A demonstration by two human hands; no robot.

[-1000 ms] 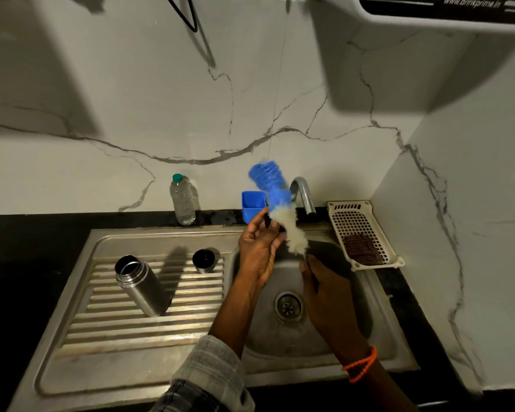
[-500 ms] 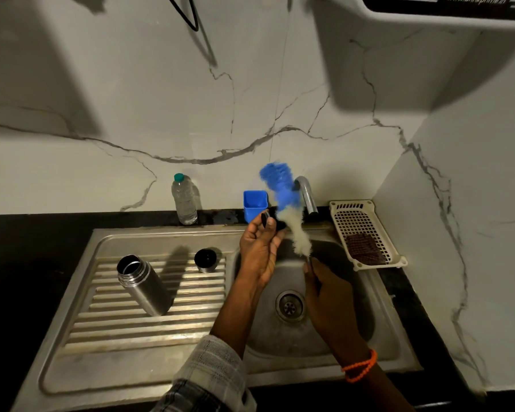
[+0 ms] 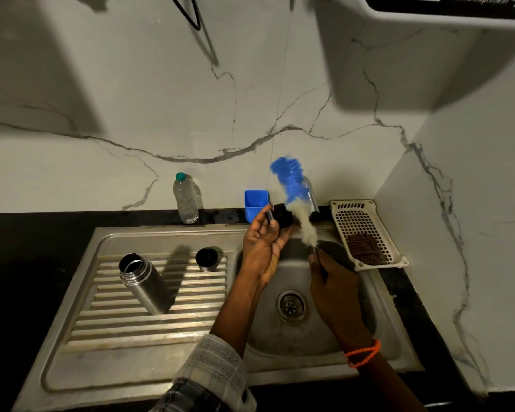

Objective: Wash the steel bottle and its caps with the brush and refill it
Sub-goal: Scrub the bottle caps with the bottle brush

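The left hand (image 3: 263, 248) pinches a black cap (image 3: 282, 215), half hidden behind the blurred brush (image 3: 295, 200) that the right hand (image 3: 335, 288) grips.

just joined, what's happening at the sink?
A person is scrubbing a small black cap, held in the left hand, with a blue-and-white brush gripped low on its handle by the right hand, over the basin. The open steel bottle and another cap stand on the drainboard.

open steel bottle (image 3: 144, 283) upright — drainboard (image 3: 107, 340).
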